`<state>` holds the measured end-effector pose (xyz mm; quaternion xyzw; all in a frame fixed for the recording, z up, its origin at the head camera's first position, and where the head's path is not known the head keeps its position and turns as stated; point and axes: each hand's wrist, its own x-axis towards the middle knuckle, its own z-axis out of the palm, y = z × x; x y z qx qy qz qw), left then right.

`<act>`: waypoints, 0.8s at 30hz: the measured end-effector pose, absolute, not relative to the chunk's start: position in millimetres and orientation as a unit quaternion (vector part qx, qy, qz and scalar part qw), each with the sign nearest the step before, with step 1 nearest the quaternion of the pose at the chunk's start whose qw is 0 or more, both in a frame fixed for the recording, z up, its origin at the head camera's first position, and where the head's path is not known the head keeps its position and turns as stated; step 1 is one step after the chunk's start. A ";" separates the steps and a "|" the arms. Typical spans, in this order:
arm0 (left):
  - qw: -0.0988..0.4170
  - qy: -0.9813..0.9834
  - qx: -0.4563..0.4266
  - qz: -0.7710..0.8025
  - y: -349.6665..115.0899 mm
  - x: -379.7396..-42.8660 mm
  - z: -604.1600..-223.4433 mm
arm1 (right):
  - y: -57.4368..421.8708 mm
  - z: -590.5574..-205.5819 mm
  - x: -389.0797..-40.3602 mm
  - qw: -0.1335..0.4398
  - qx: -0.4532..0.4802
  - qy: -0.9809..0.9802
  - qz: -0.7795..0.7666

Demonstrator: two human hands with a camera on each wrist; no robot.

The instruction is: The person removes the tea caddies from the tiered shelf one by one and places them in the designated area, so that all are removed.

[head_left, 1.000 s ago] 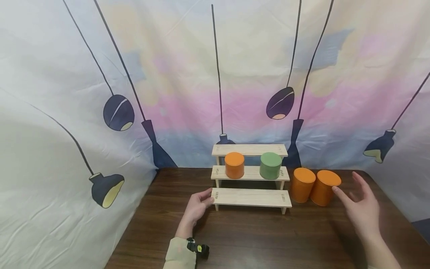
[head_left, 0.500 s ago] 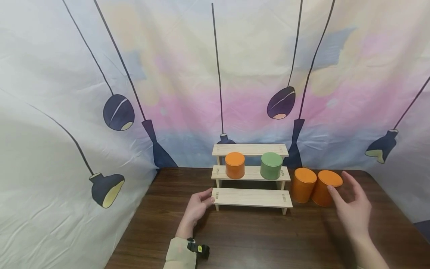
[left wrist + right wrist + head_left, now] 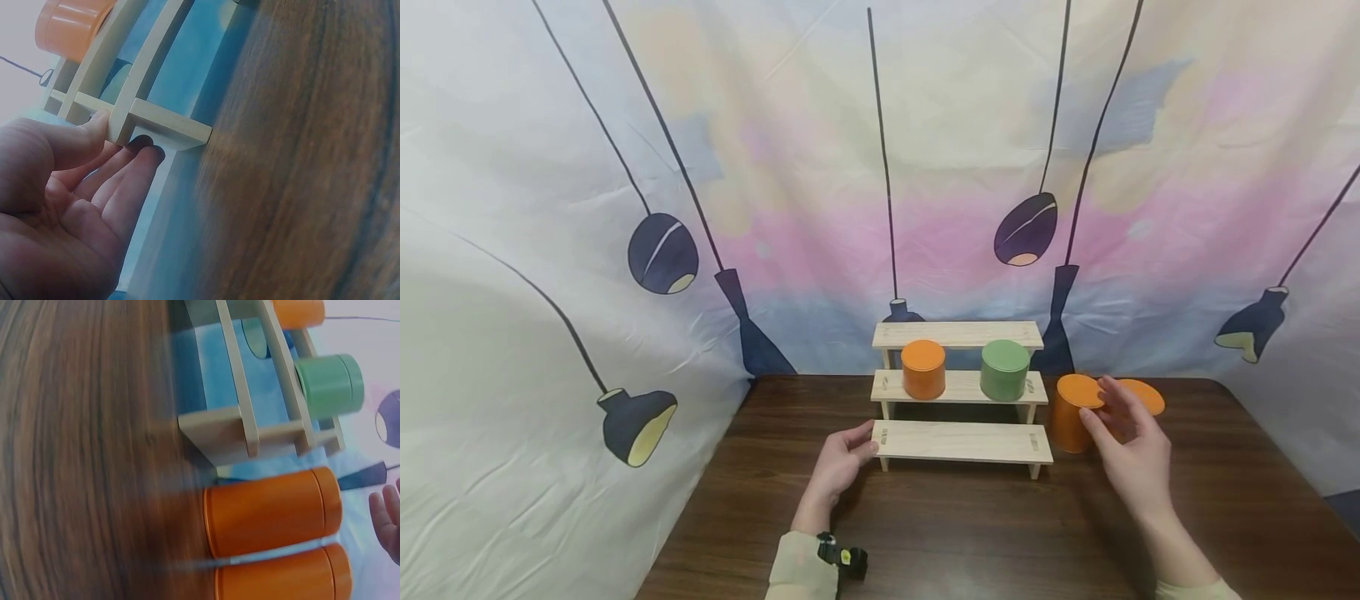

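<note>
A three-step pale wooden display stand [image 3: 961,440] stands on the table. My left hand [image 3: 837,463] pinches the left end of its lowest step; in the left wrist view the thumb [image 3: 87,134] lies against the board, with the fingers by its underside. Two tall orange tins stand side by side to the right of the stand. My right hand [image 3: 1137,467] hovers in front of them, fingers and thumb apart around nothing. It overlaps the nearer tin [image 3: 1069,425] and hides most of the farther tin [image 3: 1146,396]. In the right wrist view, a gap shows between fingertips and tins.
On the middle step sit a short orange tin [image 3: 923,379] at the left and a short green tin [image 3: 1004,379] at the right. A dark wooden table [image 3: 970,533] lies beneath. Behind hangs a cloth backdrop [image 3: 820,217] printed with lamps.
My right hand has moved left, from beside the farther tall orange tin to in front of the pair. My left hand keeps its hold on the stand, and the tins have not moved.
</note>
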<state>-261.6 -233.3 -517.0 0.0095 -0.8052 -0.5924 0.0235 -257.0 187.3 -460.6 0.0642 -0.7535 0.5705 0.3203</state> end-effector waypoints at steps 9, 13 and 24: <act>0.026 -0.804 0.008 -0.594 -232.8 -261.6 -518.6 | 160.6 -468.4 -264.2 0.243 0.100 -0.752 0.604; 0.029 -0.804 0.007 -0.593 -233.4 -262.4 -518.3 | 151.6 -467.5 -268.6 0.218 0.104 -0.757 0.607; 0.034 -0.806 0.002 -0.591 -235.0 -262.2 -518.4 | 138.0 -464.3 -281.0 0.183 0.088 -0.742 0.639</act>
